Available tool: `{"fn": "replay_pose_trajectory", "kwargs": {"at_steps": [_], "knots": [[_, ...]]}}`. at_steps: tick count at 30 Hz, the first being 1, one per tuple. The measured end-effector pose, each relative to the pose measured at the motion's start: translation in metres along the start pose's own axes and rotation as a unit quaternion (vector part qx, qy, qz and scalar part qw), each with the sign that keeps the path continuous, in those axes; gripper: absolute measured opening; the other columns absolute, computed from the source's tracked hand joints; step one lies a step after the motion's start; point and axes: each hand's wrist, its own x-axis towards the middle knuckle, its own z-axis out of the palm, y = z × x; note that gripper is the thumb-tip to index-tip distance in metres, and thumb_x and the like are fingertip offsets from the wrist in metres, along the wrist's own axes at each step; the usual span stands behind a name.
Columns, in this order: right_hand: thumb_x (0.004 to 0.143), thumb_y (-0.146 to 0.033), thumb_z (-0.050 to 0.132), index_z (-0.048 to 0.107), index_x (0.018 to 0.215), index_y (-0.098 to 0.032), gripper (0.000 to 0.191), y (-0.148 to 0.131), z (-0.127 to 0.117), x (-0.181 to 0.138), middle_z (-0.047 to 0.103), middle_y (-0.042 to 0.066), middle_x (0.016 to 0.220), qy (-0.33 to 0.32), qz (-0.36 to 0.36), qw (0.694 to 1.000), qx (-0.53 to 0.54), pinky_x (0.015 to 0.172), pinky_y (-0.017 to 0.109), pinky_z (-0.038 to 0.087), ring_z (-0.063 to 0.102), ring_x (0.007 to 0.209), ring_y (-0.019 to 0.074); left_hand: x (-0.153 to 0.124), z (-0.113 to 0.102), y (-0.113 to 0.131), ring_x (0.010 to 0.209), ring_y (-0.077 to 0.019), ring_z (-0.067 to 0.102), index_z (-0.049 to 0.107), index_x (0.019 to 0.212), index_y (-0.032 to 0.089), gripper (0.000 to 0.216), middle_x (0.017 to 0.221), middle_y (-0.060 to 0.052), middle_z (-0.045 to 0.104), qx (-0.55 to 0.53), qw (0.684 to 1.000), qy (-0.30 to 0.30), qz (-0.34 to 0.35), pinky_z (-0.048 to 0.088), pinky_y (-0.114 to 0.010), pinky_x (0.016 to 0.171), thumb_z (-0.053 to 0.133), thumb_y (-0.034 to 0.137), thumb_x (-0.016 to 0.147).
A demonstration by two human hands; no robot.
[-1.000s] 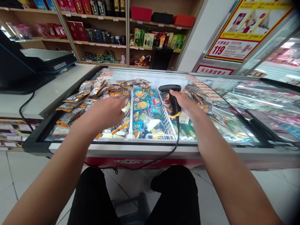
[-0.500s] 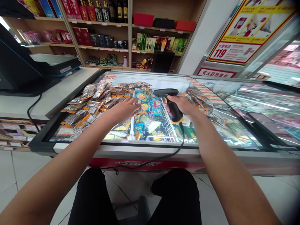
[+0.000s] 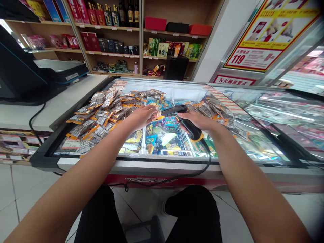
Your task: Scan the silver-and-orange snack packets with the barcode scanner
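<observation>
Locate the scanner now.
Head view, right of centre: the scanner is in the right hand, above the freezer, its tip near the packet in the left hand.

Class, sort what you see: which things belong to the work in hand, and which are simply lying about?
Work in hand:
black scanner, in the right hand
packet, in the left hand
left packet pile
right packet pile

Lying about:
red box
orange box
lilac bottle
</observation>
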Motion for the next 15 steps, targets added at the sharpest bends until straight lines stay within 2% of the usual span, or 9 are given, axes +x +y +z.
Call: {"fn": "replay_pose_trajectory", "kwargs": {"at_steps": [7,15], "knots": [[0.085,-0.066,0.072,0.058,0.082,-0.022,0.046,0.002,-0.0025,0.0008,0.063,0.005,0.063,0.024,0.01,1.0,-0.006,0.048,0.03,0.045,0.056,0.051,0.0172,-0.0014,-0.0026,0.0021,0.142,-0.0314,0.047,0.054,0.151,0.02,0.047,0.161,-0.011,0.046,-0.018,0.999,-0.021,-0.015,0.042,-0.048,0.119,0.049,0.023,0.104],[0.085,-0.067,0.07,0.058,0.079,-0.023,0.047,0.0043,-0.0058,0.0015,0.063,0.005,0.062,0.023,0.018,0.999,-0.013,0.049,0.031,0.045,0.056,0.052,0.0176,-0.0027,-0.0031,0.0028,0.143,-0.0319,0.048,0.055,0.149,0.021,0.047,0.162,-0.011,0.044,-0.023,0.999,-0.025,-0.016,0.041,-0.05,0.12,0.05,0.019,0.103]]}}
